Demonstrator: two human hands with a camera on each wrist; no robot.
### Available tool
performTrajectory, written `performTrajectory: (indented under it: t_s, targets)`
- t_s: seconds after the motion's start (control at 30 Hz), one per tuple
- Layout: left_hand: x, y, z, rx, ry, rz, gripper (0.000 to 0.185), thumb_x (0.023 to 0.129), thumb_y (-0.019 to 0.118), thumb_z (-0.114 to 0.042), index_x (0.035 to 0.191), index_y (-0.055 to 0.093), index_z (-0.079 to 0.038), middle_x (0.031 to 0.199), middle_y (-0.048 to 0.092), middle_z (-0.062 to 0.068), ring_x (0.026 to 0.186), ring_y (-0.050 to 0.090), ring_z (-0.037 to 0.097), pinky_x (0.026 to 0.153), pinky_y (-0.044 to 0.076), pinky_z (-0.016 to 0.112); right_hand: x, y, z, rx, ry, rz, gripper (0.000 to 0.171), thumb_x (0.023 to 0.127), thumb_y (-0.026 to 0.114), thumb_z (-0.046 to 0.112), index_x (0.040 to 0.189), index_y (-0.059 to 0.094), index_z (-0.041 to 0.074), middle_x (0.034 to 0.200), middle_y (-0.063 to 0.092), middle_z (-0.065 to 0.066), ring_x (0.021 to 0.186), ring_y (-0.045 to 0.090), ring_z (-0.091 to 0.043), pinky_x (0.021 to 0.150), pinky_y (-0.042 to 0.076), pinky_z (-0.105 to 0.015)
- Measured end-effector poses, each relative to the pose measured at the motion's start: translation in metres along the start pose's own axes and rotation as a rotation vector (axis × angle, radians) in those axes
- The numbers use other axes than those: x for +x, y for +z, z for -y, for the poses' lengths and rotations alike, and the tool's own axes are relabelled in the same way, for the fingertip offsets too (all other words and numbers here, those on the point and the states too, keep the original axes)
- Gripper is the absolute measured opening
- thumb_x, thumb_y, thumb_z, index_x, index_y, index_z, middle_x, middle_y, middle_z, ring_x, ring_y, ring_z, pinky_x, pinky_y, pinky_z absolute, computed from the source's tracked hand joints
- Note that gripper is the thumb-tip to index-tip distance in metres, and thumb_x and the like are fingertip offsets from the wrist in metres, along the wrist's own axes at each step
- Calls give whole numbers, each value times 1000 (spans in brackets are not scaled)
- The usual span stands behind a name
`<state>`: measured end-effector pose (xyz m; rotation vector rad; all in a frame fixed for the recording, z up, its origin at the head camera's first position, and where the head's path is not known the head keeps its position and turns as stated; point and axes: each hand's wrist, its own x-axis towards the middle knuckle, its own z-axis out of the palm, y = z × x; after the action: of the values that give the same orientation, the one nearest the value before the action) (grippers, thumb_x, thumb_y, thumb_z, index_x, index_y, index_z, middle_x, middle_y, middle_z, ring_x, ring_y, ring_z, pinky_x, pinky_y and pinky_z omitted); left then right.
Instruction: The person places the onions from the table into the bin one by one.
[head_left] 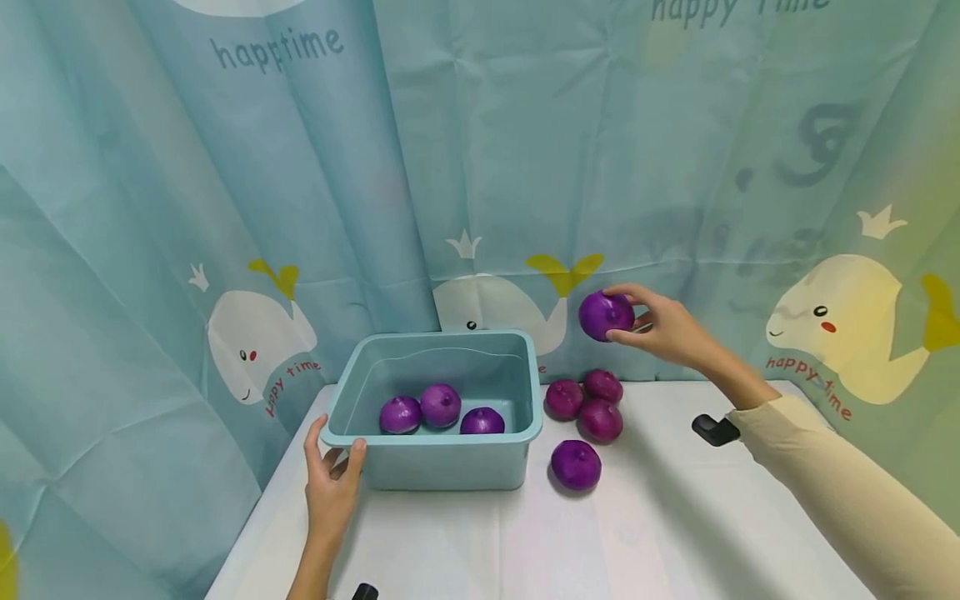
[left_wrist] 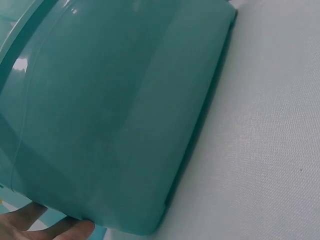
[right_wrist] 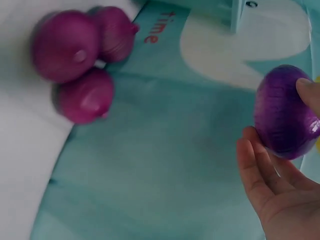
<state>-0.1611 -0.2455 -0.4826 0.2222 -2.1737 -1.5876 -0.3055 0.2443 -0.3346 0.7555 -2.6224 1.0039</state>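
In the centre right of the head view, the right hand [head_left: 666, 327] is holding a purple onion [head_left: 605, 315] up in the air, above the surface [head_left: 675, 533] and just right of the teal bin [head_left: 438, 462]. The grip is a fingertip pinch: thumb below, fingers curling over the top, with the palm not cupping the onion. The right wrist view is showing the same onion [right_wrist: 285, 112] sitting on the fingers [right_wrist: 252, 165] with open space beneath it. That is probably the main risk: a smooth round onion held only at the tips could be slipping out and dropping onto the cluster of three onions [head_left: 592, 404] lying below, scattering them toward the surface's edge.

At the lower left, the left hand [head_left: 332, 487] is bracing the bin's near corner, thumb and fingers curling round the rim. Three onions [head_left: 438, 410] are already lying inside. If an onion lands hard, it might be bouncing back out. A lone onion [head_left: 575, 464] is lying near the bin's right wall, where a passing sleeve [head_left: 840, 487] could be nudging it.
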Motion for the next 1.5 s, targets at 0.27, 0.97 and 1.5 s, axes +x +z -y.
performTrajectory:
  t_s: [0.27,0.97,1.5]
  targets:
    - [1,-1,0,-5,2,3,76,102,65,-28,163,19,-31,161,33,23,134,50,45,80,42,7,42,29,33,47,-112,132,61,86,85,18,141,57,19,122,65,-17,82,74,-20,76,58,-37]
    - [1,-1,-1,3,-10,5,76,102,65,-29,163,19,-31,162,32,22,134,51,45,82,43,10,111,123,113,-26,-177,461,55,89,83,31,139,60,25,129,66,-7,116,61,-24,90,51,-39]
    - [-1,0,-4,16,-23,6,76,103,63,-32,163,16,-33,162,31,24,133,51,48,101,47,57,117,150,121,-55,-100,560,57,91,81,29,142,57,25,139,60,-12,124,56,-30,91,51,-40]
